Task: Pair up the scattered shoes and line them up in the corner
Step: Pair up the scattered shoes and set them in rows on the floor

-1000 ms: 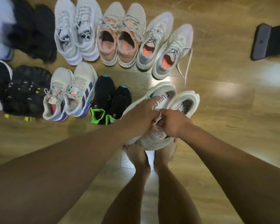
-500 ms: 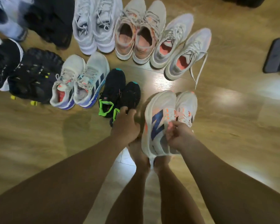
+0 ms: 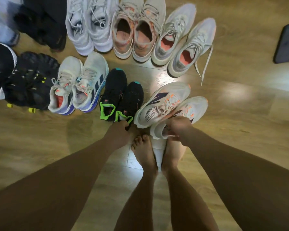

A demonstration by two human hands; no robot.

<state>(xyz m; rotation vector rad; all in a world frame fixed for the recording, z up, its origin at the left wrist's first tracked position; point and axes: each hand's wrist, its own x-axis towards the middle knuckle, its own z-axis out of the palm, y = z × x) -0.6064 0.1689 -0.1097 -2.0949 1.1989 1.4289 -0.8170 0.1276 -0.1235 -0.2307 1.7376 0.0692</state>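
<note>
Since half a second ago the white trainers (image 3: 167,104) have swung from pointing straight ahead to slanting toes up and to the right. Both hands held them soles-up a second ago, and now only the right hand (image 3: 179,128) does, its fingers curled round the heel of the nearer shoe. The left hand (image 3: 119,133) has stayed at the heel of the black pair (image 3: 122,95), at the green collar. Its fingers are hidden behind the back of the hand, so I cannot tell whether it grips or only touches.

The white trainers sit side by side on the wooden floor (image 3: 240,130), just right of the black pair and in front of the person's bare feet (image 3: 145,152). They are off-white mesh with navy slashes on the sides, orange flecks by the laces and thick pale soles. The farther one leans over the nearer.

To the left of the black pair stand a white pair with blue stripes (image 3: 78,85) and dark shoes (image 3: 28,80). Behind, in a row, stand a pale white pair (image 3: 90,22), a pink-beige pair (image 3: 138,29) and a grey pair with coral insoles (image 3: 183,45), one lace (image 3: 206,64) of which trails loose.
</note>
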